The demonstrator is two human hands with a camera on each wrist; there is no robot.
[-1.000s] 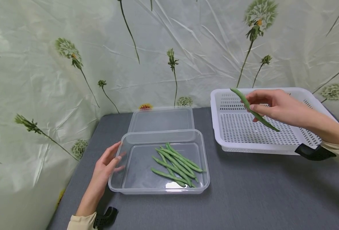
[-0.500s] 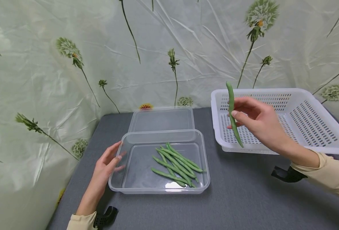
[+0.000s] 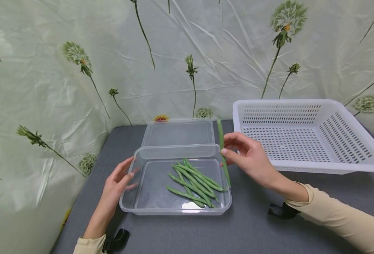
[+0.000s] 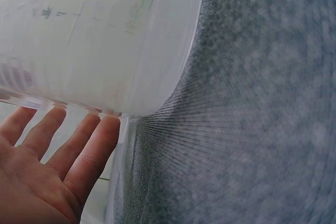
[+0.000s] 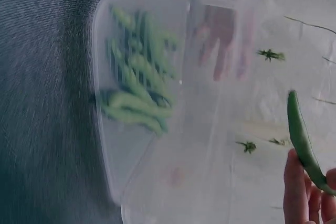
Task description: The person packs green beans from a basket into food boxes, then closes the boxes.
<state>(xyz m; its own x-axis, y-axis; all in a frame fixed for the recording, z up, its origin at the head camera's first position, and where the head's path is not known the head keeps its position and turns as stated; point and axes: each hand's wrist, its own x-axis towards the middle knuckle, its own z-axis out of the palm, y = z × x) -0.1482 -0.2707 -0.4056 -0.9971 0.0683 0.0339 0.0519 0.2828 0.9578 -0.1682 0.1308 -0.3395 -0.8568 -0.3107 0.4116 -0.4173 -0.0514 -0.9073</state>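
- The right hand (image 3: 248,160) pinches a single green bean (image 3: 223,157) between thumb and fingertips, holding it nearly upright above the right rim of the clear container (image 3: 128,203).
- In the right wrist view only the fingertips (image 5: 295,192) show, at the bottom right corner, and the bean's lower end is cut off by the frame edge.
- The left hand (image 3: 118,183) lies with its fingers straight and relaxed against the container's left wall, clamping nothing; its fingers show blurred through the plastic in the right wrist view.
- The left wrist view shows that palm and four fingers (image 4: 84,153) beside the container's rounded corner on the grey table (image 3: 269,229); the thumb is out of frame.
- A loose heap of green beans (image 3: 194,181) lies in the container's right half; in the right wrist view they are smeared by blur.
- The clear lid (image 3: 177,132) lies behind the container, toward the table's far edge, partly overlapped by it.
- A white perforated basket (image 3: 361,165) stands at the table's far right corner; only the head view shows it.
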